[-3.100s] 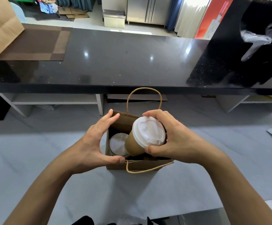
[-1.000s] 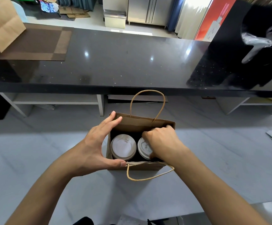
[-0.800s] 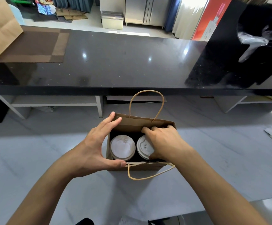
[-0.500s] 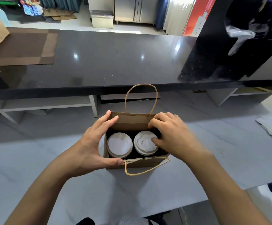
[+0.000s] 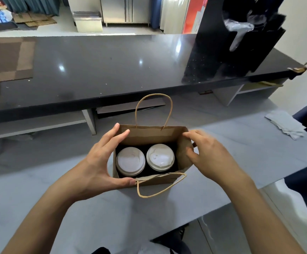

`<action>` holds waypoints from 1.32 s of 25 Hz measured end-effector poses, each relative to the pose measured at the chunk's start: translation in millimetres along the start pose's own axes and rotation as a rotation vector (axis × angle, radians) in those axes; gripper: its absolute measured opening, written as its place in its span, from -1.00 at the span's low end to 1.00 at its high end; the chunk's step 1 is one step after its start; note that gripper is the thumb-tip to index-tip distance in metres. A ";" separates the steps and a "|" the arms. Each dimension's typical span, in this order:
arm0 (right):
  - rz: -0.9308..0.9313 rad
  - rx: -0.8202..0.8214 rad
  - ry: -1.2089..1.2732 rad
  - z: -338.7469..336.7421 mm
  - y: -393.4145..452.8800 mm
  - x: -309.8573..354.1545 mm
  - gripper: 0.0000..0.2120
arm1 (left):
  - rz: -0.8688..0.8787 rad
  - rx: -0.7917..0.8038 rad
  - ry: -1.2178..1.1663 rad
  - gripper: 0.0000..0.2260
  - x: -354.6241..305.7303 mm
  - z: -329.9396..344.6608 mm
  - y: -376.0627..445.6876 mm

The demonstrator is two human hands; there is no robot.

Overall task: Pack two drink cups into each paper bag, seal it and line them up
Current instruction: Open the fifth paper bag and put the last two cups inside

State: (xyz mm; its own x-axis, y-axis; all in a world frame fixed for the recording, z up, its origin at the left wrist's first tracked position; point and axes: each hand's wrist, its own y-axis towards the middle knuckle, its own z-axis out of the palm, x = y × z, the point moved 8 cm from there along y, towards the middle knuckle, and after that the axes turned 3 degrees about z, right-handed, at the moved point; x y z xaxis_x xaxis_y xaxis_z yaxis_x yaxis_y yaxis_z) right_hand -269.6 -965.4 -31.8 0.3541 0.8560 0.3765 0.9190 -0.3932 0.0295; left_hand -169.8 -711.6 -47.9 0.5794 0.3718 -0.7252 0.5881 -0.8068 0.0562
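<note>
Gleaming black counter (image 5: 112,66) beyond marble worktop (image 5: 75,208)

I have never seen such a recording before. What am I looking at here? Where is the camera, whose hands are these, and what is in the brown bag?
There is no machine here: a person works with two bare hands. The single picture comes from a wide-angle camera worn on the person's head, looking forward and down, so the arms enter from the bottom edge.

On the pale marble counter stands an open brown paper bag with two cord handles. Inside it, side by side, are two drink cups; you see only their white lids, the left cup and the right cup.

The left hand steadies the bag's left side, thumb at the near edge and fingers at the far corner. The right hand is at the bag's right wall; it is blurred, so its grip is unclear. The bag is not yet sealed.

Behind is a black counter.
</note>
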 end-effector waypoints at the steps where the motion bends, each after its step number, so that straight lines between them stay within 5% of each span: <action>1: 0.015 -0.009 0.011 -1.3 -4.4 -4.5 -0.59 | 0.015 0.008 0.000 0.02 -2.2 2.8 2.4; 16: 0.239 0.038 0.135 -33.2 -60.5 -96.0 -0.36 | 0.083 0.107 -0.009 0.03 -64.6 72.2 51.2; 33: 0.198 0.016 0.188 -111.8 -83.0 -285.1 -0.36 | 0.069 0.054 -0.035 -0.05 -194.9 216.0 119.7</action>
State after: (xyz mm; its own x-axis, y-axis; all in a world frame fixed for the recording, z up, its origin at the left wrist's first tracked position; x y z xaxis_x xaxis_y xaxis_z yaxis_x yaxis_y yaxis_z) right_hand -466.2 -1214.4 -38.1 0.4903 0.6849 0.5390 0.8381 -0.5403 -0.0759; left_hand -334.2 -979.9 -48.1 0.5965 0.2990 -0.7448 0.5161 -0.8536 0.0707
